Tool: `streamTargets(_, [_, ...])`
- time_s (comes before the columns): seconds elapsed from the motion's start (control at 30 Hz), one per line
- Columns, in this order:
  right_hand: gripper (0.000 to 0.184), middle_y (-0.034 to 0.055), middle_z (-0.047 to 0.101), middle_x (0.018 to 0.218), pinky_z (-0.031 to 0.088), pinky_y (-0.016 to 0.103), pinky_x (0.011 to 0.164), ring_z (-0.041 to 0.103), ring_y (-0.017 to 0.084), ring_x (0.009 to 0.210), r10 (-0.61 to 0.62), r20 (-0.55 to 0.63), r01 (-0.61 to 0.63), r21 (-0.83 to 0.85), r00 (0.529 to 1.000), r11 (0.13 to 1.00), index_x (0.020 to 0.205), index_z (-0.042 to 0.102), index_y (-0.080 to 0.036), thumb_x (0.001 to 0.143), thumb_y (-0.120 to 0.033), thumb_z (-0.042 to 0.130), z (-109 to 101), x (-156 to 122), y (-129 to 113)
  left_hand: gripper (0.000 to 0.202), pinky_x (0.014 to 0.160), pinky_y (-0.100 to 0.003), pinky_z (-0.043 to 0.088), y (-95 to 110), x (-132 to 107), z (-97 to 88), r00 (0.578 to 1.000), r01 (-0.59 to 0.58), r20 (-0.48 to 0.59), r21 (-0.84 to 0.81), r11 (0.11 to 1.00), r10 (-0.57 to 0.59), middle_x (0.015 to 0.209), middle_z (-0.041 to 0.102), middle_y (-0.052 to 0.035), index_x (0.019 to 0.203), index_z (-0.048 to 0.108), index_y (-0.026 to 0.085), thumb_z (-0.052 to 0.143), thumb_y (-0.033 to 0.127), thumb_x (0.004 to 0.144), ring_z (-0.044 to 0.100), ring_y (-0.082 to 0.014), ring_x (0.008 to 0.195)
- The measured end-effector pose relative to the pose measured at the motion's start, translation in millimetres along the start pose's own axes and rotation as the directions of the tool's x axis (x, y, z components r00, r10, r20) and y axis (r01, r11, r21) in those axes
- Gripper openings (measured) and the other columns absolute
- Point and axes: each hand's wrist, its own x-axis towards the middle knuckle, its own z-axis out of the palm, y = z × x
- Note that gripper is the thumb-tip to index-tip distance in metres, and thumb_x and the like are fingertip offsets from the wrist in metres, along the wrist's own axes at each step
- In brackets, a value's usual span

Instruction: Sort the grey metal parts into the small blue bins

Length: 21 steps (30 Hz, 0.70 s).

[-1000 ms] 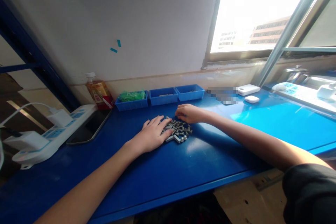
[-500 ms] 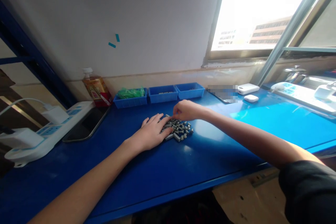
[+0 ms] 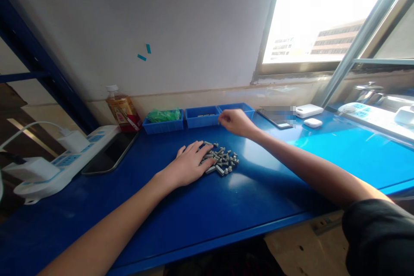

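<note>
At far left, a white power strip (image 3: pixel 73 159) with plugs in it, then a phone (image 3: pixel 110 153) lying flat just beside it. Behind the phone, an upright bottle (image 3: pixel 120 108) near the wall. Next, the left tray (image 3: pixel 163 127), with green plastic (image 3: pixel 164 115) inside. Nearer, the left hand (image 3: pixel 186 164), palm down with fingers spread, over the left edge of the screw pile. Behind, the middle tray (image 3: pixel 202 122), with a few small pieces inside. In front of the trays, on the blue table (image 3: pixel 194 224), the screw pile (image 3: pixel 225 159), with longer hex pieces (image 3: pixel 220 170) at its near side. Raised beyond the pile, the right hand (image 3: pixel 237 123), curled, in front of the middle tray and the right tray (image 3: pixel 249 112); cannot tell whether pinching anything or simply closed. Farther right, a flat device (image 3: pixel 273 117), partly blurred, a white box (image 3: pixel 308 111) and a small white case (image 3: pixel 313 123). At far right, a metal pot (image 3: pixel 368 95) behind another strip (image 3: pixel 359 110).
</note>
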Motion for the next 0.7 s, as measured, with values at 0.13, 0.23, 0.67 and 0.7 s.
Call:
streamTargets(0.13, [0.03,0.0104,0.068,0.096,0.044,0.031,0.077,0.062,0.025,0.09,0.097,-0.204,-0.136,-0.185,0.974,0.973,0.11,0.063,-0.015,0.087,-0.028,0.049,-16.3,24.6,18.0,0.062,0.11,-0.053,0.02,0.7,-0.1,-2.1,1.0,0.007,0.019,0.002,1.0,-0.007,0.15,0.033,-0.0068,0.142,0.033,0.034,0.022,0.065,0.089,0.023,-0.0291,0.139])
streamTargets(0.23, [0.037,0.0133,0.066,0.1,0.044,0.031,0.078,0.06,0.026,0.092,-0.056,0.053,0.066,-0.208,0.997,0.976,0.113,0.062,-0.013,0.085,-0.035,0.056,-5.5,15.6,17.4,0.063,0.11,-0.054,0.02,0.8,-0.1,-2.6,1.0,0.016,0.022,0.001,1.0,-0.016,0.15,0.032,-0.0077,0.141,0.034,0.034,0.021,0.066,0.088,0.022,-0.0291,0.14])
streamTargets(0.67, [0.022,0.0111,0.062,0.098,0.042,0.03,0.085,0.056,0.021,0.094,-0.357,-0.054,0.353,-0.066,0.933,0.933,0.102,0.065,-0.013,0.089,-0.018,0.048,7.4,7.5,7.7,0.061,0.11,-0.055,0.018,2.7,-1.6,-2.1,1.0,0.007,0.014,-0.031,0.999,-0.006,0.151,0.03,-0.0041,0.141,0.033,0.034,0.023,0.064,0.089,0.023,-0.0298,0.139])
streamTargets(0.7, [0.024,0.0131,0.06,0.102,0.042,0.032,0.087,0.054,0.023,0.098,-0.291,-0.129,0.276,-0.122,0.948,0.953,0.106,0.063,-0.011,0.09,-0.018,0.047,0.1,13.8,11.2,0.061,0.11,-0.055,0.018,2.8,-1.7,-2.4,1.0,0.008,0.02,-0.035,0.999,-0.008,0.151,0.03,-0.0041,0.141,0.033,0.034,0.023,0.064,0.089,0.023,-0.0299,0.139])
